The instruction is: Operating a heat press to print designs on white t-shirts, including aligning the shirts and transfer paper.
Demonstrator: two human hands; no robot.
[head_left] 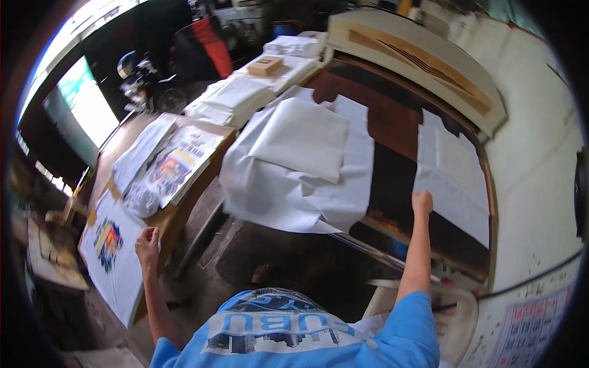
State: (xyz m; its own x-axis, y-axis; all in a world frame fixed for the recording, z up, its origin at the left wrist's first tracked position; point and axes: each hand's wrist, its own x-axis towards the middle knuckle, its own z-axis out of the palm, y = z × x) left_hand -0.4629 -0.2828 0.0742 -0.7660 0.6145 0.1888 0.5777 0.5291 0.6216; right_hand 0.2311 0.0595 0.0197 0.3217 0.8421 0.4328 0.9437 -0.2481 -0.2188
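My left hand is closed beside the right edge of a white T-shirt with a colourful print, which lies on the side table at the left. What its fingers hold, if anything, is too small to make out. Stretched forward, my right hand is closed at the near left corner of a white cloth, which lies flat on the dark bed of a large press. Left of it, a wide white cloth spreads over the bed and hangs off the front edge, with a folded white sheet on top.
The press's cream upper housing rises behind the bed. More printed white cloth, stacked white cloths and a small brown box occupy the tables at the left. A plastic chair stands near my right side, by the wall.
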